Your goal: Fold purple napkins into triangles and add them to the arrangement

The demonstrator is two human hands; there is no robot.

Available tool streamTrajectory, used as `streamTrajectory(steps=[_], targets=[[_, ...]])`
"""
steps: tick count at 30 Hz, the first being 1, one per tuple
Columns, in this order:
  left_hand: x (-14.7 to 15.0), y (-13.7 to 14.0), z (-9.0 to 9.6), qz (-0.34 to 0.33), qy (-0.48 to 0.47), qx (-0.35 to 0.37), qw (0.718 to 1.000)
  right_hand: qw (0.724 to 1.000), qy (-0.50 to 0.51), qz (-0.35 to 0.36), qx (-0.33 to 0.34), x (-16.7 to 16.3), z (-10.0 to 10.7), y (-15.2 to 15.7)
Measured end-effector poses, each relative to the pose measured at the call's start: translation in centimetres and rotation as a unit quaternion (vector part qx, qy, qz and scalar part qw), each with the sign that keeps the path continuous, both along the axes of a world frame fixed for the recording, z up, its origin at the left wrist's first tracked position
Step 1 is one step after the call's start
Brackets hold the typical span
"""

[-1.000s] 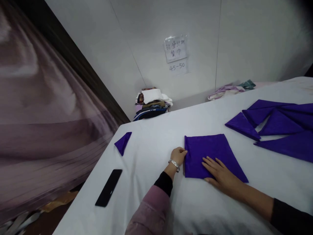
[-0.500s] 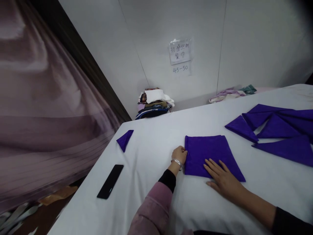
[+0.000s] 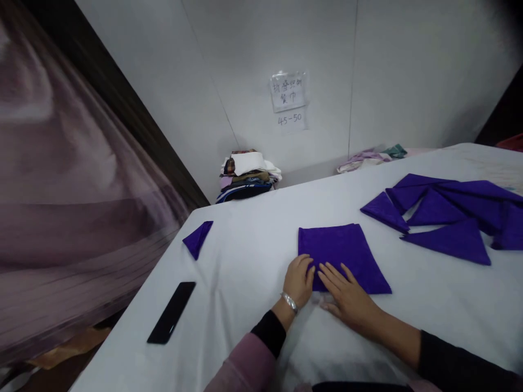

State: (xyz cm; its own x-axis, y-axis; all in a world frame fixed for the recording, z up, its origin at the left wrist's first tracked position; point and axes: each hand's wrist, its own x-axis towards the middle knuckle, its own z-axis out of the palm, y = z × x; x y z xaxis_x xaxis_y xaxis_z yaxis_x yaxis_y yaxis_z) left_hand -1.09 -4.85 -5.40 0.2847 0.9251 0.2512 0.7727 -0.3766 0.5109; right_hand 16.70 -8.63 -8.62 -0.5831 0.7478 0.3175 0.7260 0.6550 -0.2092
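Observation:
A purple napkin (image 3: 341,245), folded to a four-sided shape with a slanting right side, lies flat on the white-covered table. At its near left corner, my left hand (image 3: 299,281) has its fingers curled over the cloth, the thumb close to the fingertips; the corner itself is hidden beneath. Beside it, my right hand (image 3: 347,298) rests palm down with fingers outstretched on the napkin's near edge. The two hands are nearly touching. A silver bracelet (image 3: 289,302) is on my left wrist.
Several folded purple napkins (image 3: 443,209) lie at the right. A small purple folded cloth (image 3: 198,239) and a black phone-like slab (image 3: 171,313) lie at the left. Behind the table edge sit a fabric stack (image 3: 247,177) and loose cloths (image 3: 363,159). A pinkish curtain (image 3: 81,218) hangs at the left.
My left hand has moved from the napkin's left edge down to its near left corner. My right hand has slid left toward it. The camera view has shifted slightly right.

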Motion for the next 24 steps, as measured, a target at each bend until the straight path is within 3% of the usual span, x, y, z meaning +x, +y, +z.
streamTrajectory(steps=[3, 6, 9, 14, 19, 24], targets=[[0.2, -1.3, -1.4, -0.041, 0.096, -0.026, 0.994, 1.0, 0.018, -0.002, -0.01, -1.8, 0.6, 0.0], [0.2, -1.2, -2.3, -0.036, 0.201, -0.075, 0.976, 0.999, 0.018, -0.001, -0.041, -3.0, 0.7, 0.0], [0.2, -0.9, -2.4, -0.034, 0.244, -0.073, 0.966, 0.997, 0.011, 0.005, -0.072, -2.6, 0.5, -0.3], [0.3, -1.2, -1.9, -0.025, 0.242, -0.054, 0.968, 0.995, -0.014, -0.013, -0.099, 2.9, -0.1, -1.2], [0.4, -1.1, -1.9, -0.019, 0.24, -0.06, 0.969, 0.995, -0.029, -0.068, -0.074, 10.0, -1.0, -2.5], [0.5, -1.1, -2.0, -0.022, 0.245, -0.053, 0.968, 0.994, -0.045, -0.093, -0.043, 12.1, -1.3, -3.3]])
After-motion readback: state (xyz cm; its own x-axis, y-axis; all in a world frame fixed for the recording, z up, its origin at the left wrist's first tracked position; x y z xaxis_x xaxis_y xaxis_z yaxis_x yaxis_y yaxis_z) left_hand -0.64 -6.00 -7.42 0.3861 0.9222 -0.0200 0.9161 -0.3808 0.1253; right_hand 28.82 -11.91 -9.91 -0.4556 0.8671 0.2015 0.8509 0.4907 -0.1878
